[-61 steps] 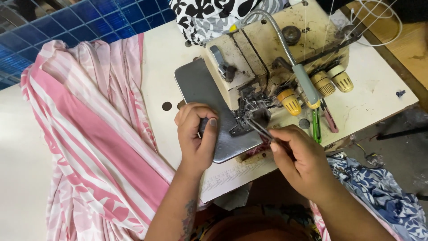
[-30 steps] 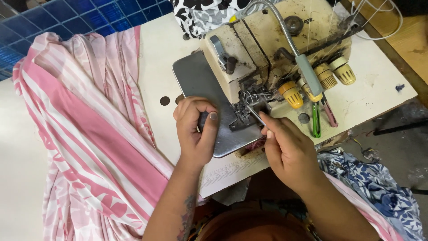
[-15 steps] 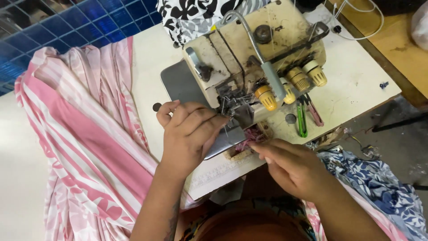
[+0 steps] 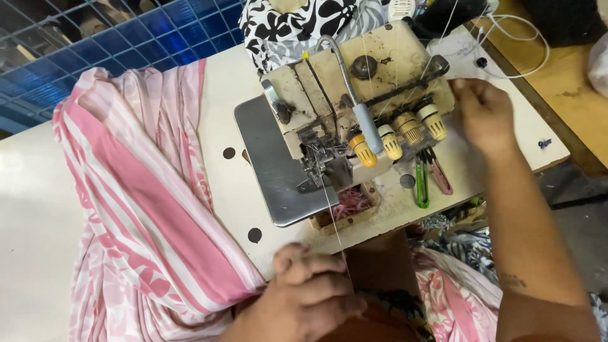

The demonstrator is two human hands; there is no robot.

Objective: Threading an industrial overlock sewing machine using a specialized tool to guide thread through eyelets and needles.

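Note:
A worn cream overlock sewing machine point(image 4: 354, 82) stands on a white table point(image 4: 38, 209), with a steel plate point(image 4: 272, 164) in front of its needles. My left hand point(image 4: 304, 297) is at the table's near edge, fingers pinched on a thin thread point(image 4: 332, 221) that runs up to the needle area. My right hand point(image 4: 484, 114) rests against the machine's right end with fingers curled; what it grips is hidden. Pink and white striped fabric point(image 4: 126, 209) lies heaped to the left of the machine.
Green-handled snips point(image 4: 421, 183) and a pink-handled tool point(image 4: 440, 177) lie below several yellow tension knobs point(image 4: 399, 133). Pink thread scraps point(image 4: 351, 204) fill a slot. Black and white floral cloth point(image 4: 285, 25) lies behind the machine. A blue wire grid point(image 4: 95, 44) is at back left and a white cable point(image 4: 525, 38) at right.
My left hand has left the steel plate and drawn back to the near edge, pulling a thread out. My right hand has moved from the needle area to the machine's right end.

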